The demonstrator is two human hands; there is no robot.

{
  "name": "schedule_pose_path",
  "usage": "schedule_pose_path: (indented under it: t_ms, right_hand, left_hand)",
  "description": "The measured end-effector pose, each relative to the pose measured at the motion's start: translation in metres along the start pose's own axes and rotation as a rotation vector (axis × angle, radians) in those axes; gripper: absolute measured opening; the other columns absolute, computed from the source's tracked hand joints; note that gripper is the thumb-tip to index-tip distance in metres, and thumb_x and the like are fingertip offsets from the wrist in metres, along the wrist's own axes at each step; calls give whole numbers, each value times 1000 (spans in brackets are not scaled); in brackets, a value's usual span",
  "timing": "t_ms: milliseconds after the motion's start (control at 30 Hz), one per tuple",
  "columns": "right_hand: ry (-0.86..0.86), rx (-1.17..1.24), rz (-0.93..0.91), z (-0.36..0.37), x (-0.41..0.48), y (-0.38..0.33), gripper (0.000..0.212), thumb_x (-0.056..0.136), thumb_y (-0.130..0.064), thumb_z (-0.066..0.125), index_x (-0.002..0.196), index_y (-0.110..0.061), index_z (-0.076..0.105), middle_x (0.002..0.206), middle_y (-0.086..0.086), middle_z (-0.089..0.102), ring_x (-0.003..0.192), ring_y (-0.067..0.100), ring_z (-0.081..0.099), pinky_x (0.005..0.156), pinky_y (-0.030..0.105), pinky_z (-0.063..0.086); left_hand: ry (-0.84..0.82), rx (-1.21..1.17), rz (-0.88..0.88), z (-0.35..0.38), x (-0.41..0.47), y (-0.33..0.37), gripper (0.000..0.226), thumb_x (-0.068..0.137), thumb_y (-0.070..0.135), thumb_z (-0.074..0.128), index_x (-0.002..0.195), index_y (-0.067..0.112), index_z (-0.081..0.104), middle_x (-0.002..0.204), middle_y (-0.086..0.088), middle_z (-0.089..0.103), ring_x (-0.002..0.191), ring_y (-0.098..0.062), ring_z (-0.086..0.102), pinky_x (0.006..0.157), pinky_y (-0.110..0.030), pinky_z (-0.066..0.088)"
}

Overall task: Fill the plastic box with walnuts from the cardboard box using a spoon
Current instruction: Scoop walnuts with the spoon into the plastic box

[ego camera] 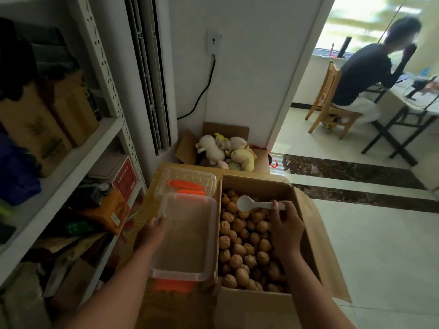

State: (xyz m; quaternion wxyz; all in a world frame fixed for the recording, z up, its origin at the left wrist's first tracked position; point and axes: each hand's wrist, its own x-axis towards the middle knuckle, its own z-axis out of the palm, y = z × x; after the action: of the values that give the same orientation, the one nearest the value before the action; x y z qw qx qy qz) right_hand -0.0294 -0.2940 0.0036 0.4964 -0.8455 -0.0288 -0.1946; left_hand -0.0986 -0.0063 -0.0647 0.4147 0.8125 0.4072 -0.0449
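Observation:
A clear plastic box (pixel 187 236) with orange clips sits open and holds nothing, resting on a cardboard surface. Right beside it stands an open cardboard box (pixel 294 203) filled with walnuts (pixel 244 248). My left hand (pixel 152 231) grips the plastic box's left rim. My right hand (pixel 285 226) hovers over the walnuts and holds a white plastic spoon (pixel 251 204) by its handle, the bowl pointing left with no walnut in it.
The box's clear lid (pixel 185 184) with orange clips lies just behind it. A carton of plush toys (pixel 225 150) stands further back. A cluttered white shelf (pixel 78 162) is at the left. A person sits on a wooden chair (pixel 330 100) at the far right.

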Motion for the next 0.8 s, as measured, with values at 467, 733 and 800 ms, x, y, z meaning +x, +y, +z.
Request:
schedule_pose_path:
  t_ms: [467,733,800]
  right_hand:
    - [-167,-131,-99,32,-30,-7,19,95,-14,54,102,-5,68,87,4,66,78,13,61,66,23,49]
    - [-59,95,328,45,-46,7,25,98,-22,46,99,-8,67,78,6,66,70,20,64,59,28,50]
    - [-11,249,466,44,-47,14,25,99,-25,45,93,-13,66,82,8,69,78,21,68,69,36,55]
  left_hand:
    - [10,6,33,-3,-5,0,54,100,46,32,140,11,44,139,-14,48,125,-33,46,96,-38,37]
    - [3,-16,36,-1,-4,-1,52,100,45,31,137,12,46,134,-14,52,120,-32,50,84,-33,35]
    - [0,-24,27,-1,-3,-2,52,100,45,32,137,12,46,134,-13,52,120,-32,50,85,-33,36]
